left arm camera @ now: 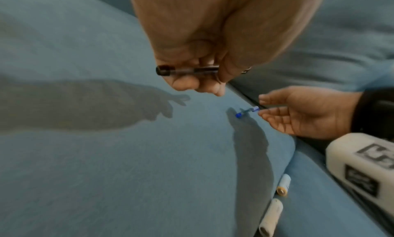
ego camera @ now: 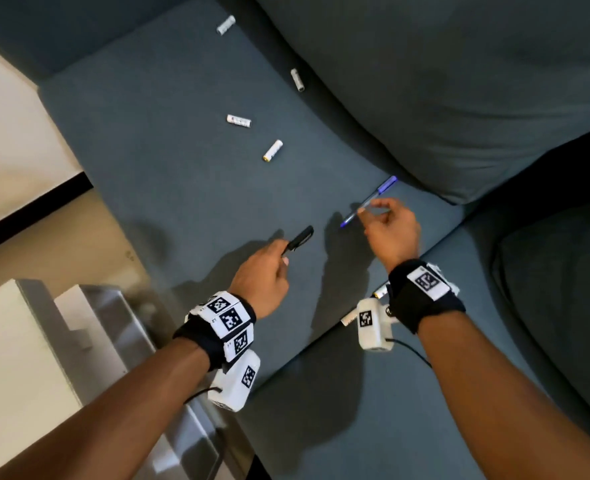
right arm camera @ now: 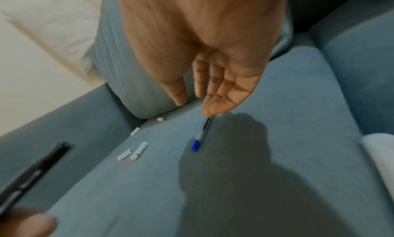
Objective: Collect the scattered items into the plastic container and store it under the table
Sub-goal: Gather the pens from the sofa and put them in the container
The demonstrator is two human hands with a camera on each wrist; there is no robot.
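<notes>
My left hand (ego camera: 284, 252) pinches a black pen (ego camera: 300, 239) by one end and holds it just above the grey-blue sofa seat (ego camera: 169, 188); the left wrist view shows the black pen (left arm camera: 187, 70) across its fingertips. To the right, a blue-capped pen (ego camera: 385, 187) lies on the seat beside the back cushion. My right hand (ego camera: 368, 207) hovers over its middle. A fingertip (right arm camera: 208, 113) touches the blue pen (right arm camera: 199, 136) while the thumb stays apart. Several white batteries (ego camera: 273, 150) lie scattered farther up the seat. No plastic container is in view.
Two more batteries (left arm camera: 283, 185) lie in the seam between seat cushions, under my right wrist. The large back cushion (ego camera: 442, 81) rises on the right. A white and grey metal table (ego camera: 113, 323) stands at the lower left, beside pale floor.
</notes>
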